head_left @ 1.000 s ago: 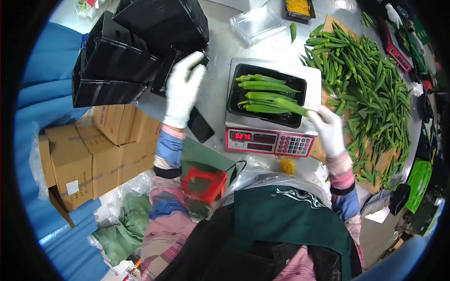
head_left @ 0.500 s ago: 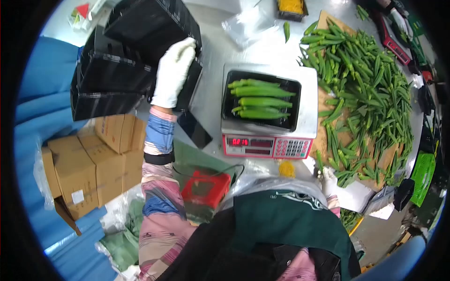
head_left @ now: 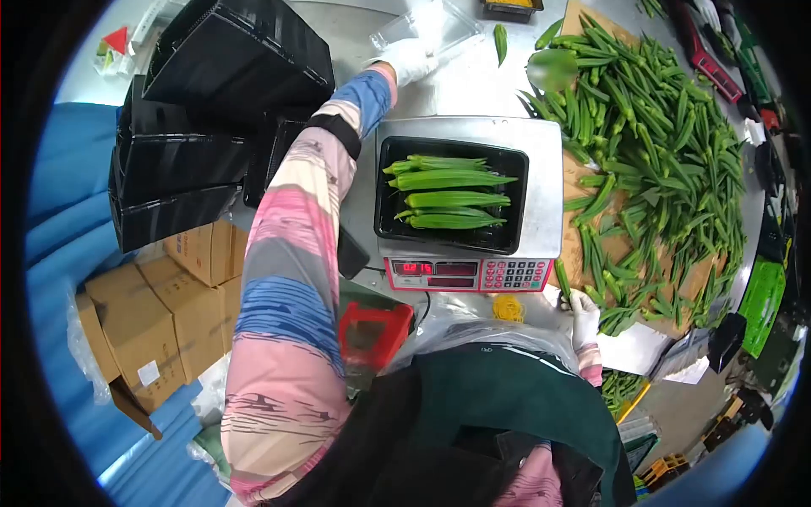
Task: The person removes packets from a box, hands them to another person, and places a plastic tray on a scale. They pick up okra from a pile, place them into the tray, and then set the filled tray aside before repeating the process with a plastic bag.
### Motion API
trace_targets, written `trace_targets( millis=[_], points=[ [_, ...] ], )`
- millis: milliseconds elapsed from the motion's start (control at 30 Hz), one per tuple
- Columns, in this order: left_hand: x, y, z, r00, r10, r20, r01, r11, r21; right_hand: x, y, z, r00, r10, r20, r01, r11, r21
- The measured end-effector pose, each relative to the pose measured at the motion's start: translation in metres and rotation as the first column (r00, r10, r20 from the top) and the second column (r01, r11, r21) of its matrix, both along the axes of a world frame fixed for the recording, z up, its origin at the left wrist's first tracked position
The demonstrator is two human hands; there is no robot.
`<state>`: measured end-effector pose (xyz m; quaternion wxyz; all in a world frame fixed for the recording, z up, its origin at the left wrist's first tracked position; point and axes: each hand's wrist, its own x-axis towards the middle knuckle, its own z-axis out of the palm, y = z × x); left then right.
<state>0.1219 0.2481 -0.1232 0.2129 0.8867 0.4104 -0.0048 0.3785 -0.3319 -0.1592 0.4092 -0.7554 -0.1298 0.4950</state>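
Black boxes are stacked to the left of the left hand and close beside the sleeve; they could be nudged or tipped if the elbow were swung outward. Below that hand, a dark phone is partly covered by the forearm and could be dragged by the cloth.

The left hand is reached out to a clear plastic container, which is touched. How far its fingers are closed is hidden by glare, so a firm hold cannot be told; with a loose one, the light plastic could be let slip or be creased.

Between the two hands, okra pods are laid in a black tray on the scale. As the scale lies just beside the left sleeve, its reading could be falsified by a brush of the arm, and the tray could be shifted.

Just left of the right hand, yellow rubber bands could be swept off the table edge. A single pod is pinched between the nearly closed fingers of the right hand; its skin could be bruised by too hard a squeeze. Above and to the right of that hand, the okra heap is loosely piled, and pods could be spilled if its lower edge were caught.
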Motion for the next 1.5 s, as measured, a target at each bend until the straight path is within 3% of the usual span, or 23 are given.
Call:
trace_targets(
  millis=[67, 133, 233, 333, 400, 433, 467, 500, 533, 567, 600, 633, 667, 700, 733, 867, 967, 1033, 1100, 1333, 1500],
  points=[
    [-0.004, 0.006, -0.023, 0.999, -0.028, -0.022, 0.03, 0.992, 0.122, 0.002, -0.004, -0.006, 1.0, 0.0, 0.017, 0.0, 1.0, -0.022],
    [-0.004, 0.013, -0.025, 0.999, 0.015, 0.05, -0.017, 0.999, 0.028, 0.002, -0.002, -0.006, 1.0, -0.006, 0.031, 0.006, 1.0, -0.001],
    [-0.012, 0.033, -0.033, 0.966, 0.121, 0.229, -0.055, 0.96, -0.275, 0.003, -0.001, -0.006, 0.999, -0.046, -0.004, 0.046, 0.998, -0.035],
    [-0.018, 0.044, -0.034, 0.965, 0.133, 0.225, -0.031, 0.913, -0.406, 0.004, 0.0, -0.006, 0.999, -0.04, -0.002, 0.039, 0.996, -0.086],
    [-0.014, 0.037, -0.014, 0.989, 0.035, 0.146, 0.016, 0.942, -0.335, 0.004, 0.0, -0.005, 0.997, -0.064, -0.032, 0.061, 0.994, -0.086],
    [-0.012, 0.035, -0.013, 0.982, -0.025, 0.188, 0.079, 0.955, -0.286, 0.004, 0.002, -0.004, 0.998, -0.059, -0.037, 0.056, 0.996, -0.074],
    [-0.006, 0.036, -0.012, 0.97, -0.236, -0.061, 0.236, 0.972, -0.015, 0.006, 0.0, -0.006, 0.999, 0.026, 0.02, -0.026, 0.999, -0.024],
    [-0.007, 0.045, -0.037, 0.965, -0.254, -0.067, 0.26, 0.958, 0.117, 0.006, 0.0, -0.005, 0.997, 0.059, 0.043, -0.059, 0.998, -0.001],
    [-0.007, 0.04, -0.034, 0.986, -0.168, -0.018, 0.169, 0.982, 0.088, 0.002, 0.002, -0.003, 0.999, -0.031, -0.015, 0.031, 1.0, -0.007],
    [-0.007, 0.047, -0.044, 0.976, -0.187, -0.11, 0.193, 0.98, 0.041, 0.002, 0.003, -0.001, 1.0, -0.027, -0.008, 0.026, 1.0, -0.005],
    [-0.004, 0.033, -0.029, 0.99, -0.08, -0.112, 0.087, 0.994, 0.059, 0.006, -0.005, -0.017, 1.0, 0.012, -0.011, -0.012, 1.0, 0.022],
    [-0.004, 0.045, -0.06, 0.954, -0.142, -0.264, 0.183, 0.973, 0.139, 0.004, -0.004, -0.015, 0.998, 0.004, 0.058, -0.005, 1.0, 0.01],
    [-0.002, 0.018, -0.026, 0.999, 0.05, -0.007, -0.049, 0.995, 0.092, 0.003, -0.006, -0.021, 0.997, -0.082, 0.004, 0.082, 0.997, 0.015],
    [0.005, 0.004, -0.008, 0.993, 0.099, -0.064, -0.092, 0.991, 0.097, 0.005, -0.006, -0.021, 0.997, -0.075, 0.017, 0.075, 0.996, -0.048],
    [0.006, -0.004, -0.007, 0.993, 0.077, -0.085, -0.061, 0.984, 0.169, 0.006, -0.009, -0.029, 0.993, -0.108, -0.04, 0.106, 0.994, -0.03],
    [0.003, -0.01, -0.013, 0.999, 0.026, -0.023, -0.02, 0.969, 0.246, 0.005, -0.011, -0.041, 0.995, -0.097, 0.012, 0.097, 0.995, -0.012],
    [-0.003, -0.005, -0.013, 0.968, -0.01, 0.252, -0.028, 0.988, 0.149, 0.002, -0.011, -0.031, 0.997, -0.069, 0.032, 0.071, 0.996, -0.06],
    [-0.003, 0.001, -0.008, 0.951, 0.149, 0.272, -0.111, 0.982, -0.15, 0.003, -0.009, -0.036, 0.998, -0.068, 0.006, 0.068, 0.997, -0.032],
    [0.0, 0.012, -0.018, 0.914, 0.319, 0.251, -0.19, 0.883, -0.43, 0.003, -0.012, -0.035, 0.997, -0.062, 0.038, 0.064, 0.997, -0.042],
    [-0.001, 0.05, -0.067, 0.866, 0.432, 0.253, -0.184, 0.745, -0.641, 0.008, -0.015, -0.05, 0.996, -0.016, 0.086, 0.022, 0.998, -0.065],
    [0.0, 0.056, -0.073, 0.908, 0.352, 0.226, -0.182, 0.819, -0.544, 0.007, -0.015, -0.057, 0.996, -0.031, 0.08, 0.039, 0.994, -0.101]
  ],
)
